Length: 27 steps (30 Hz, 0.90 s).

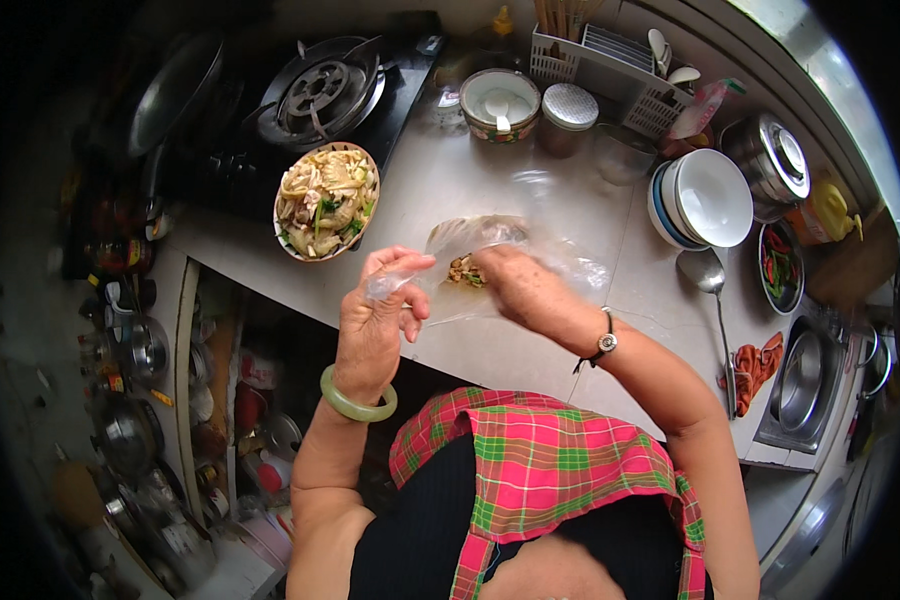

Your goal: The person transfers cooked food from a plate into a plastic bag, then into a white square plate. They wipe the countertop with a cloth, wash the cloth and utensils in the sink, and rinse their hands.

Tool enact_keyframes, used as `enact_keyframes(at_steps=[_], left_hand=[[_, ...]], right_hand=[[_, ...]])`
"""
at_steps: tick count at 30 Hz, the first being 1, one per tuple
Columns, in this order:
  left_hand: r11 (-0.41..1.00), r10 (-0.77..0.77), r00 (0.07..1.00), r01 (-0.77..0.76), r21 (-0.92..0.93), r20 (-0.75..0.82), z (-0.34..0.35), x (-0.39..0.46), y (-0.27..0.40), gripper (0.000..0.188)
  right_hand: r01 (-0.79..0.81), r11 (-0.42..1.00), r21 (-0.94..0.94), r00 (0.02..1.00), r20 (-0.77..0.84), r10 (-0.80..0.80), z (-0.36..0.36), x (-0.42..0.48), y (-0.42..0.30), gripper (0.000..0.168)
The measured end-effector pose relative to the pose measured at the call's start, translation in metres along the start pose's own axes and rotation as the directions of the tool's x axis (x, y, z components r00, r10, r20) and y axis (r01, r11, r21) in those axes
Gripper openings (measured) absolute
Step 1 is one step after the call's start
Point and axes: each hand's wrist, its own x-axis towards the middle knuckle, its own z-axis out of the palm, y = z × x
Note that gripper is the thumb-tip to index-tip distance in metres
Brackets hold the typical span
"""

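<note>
Thin clear plastic (pixel 581 276), a bag or a sheet, lies crumpled on the white tiled counter (pixel 450 356). Some chopped brown and green food (pixel 463 271) shows inside or beneath it. My left hand (pixel 382 304) pinches the plastic's left edge between thumb and fingers, and a jade-green bangle circles that wrist. Over the food bends my right hand (pixel 521 285), its fingertips hidden and slightly blurred, so what it grips is unclear. Left of the plastic, an oval dish (pixel 325 202) heaped with pale cooked food and green leaves stands by the stove edge.
A gas burner (pixel 319 94) sits at the back left. Along the back are an enamel bowl (pixel 499 112) with a spoon and a lidded jar (pixel 568 112). Stacked bowls (pixel 712 196), a metal ladle (pixel 709 277), chillies (pixel 780 262) and a sink (pixel 799 382) stand right.
</note>
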Motion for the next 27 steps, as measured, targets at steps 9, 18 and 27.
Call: enact_keyframes(at_steps=[9,18,27], left_hand=[[0.94,-0.324,0.946,0.322,0.111,0.003,-0.04,-0.003,0.014,0.025],[0.968,-0.228,0.951,0.245,-0.06,0.207,-0.016,-0.008,0.02,0.043],[0.974,-0.207,0.947,0.224,-0.044,0.244,-0.012,-0.01,0.017,0.048]], right_hand=[[-0.1,0.68,-0.726,0.993,-0.03,0.114,-0.073,-0.026,0.014,0.06],[0.053,0.646,-0.761,0.949,0.239,0.205,-0.071,-0.073,0.006,0.038],[0.162,0.594,-0.788,0.902,0.362,0.234,-0.072,-0.078,0.001,0.027]])
